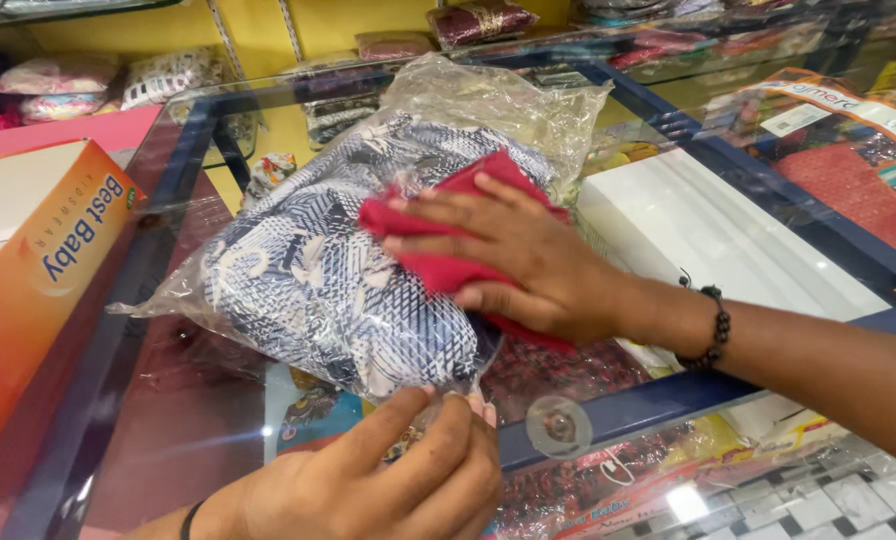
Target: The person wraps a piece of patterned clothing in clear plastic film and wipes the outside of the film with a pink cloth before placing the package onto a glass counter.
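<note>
A clear plastic bag [368, 250] holding folded blue-and-white patterned cloth [318, 280] lies on the glass counter top [198, 420], its open mouth crumpled up toward the far side. On top of the bag sits a red cloth [448, 265], pressed down by the right hand [513, 260], whose fingers spread flat across it with the thumb tucked under the red fabric's near edge; a dark beaded bracelet [716, 330] circles that wrist. The left hand [408, 480] pinches the bag's near bottom edge between thumb and fingertips, fingers curled tight on the plastic. To the left of the bag stands an orange and white box [38, 270]. Beneath the glass, blue frame bars [768, 190] and packaged fabrics show, and a flat white box [708, 240] lies just right of the bag.
</note>
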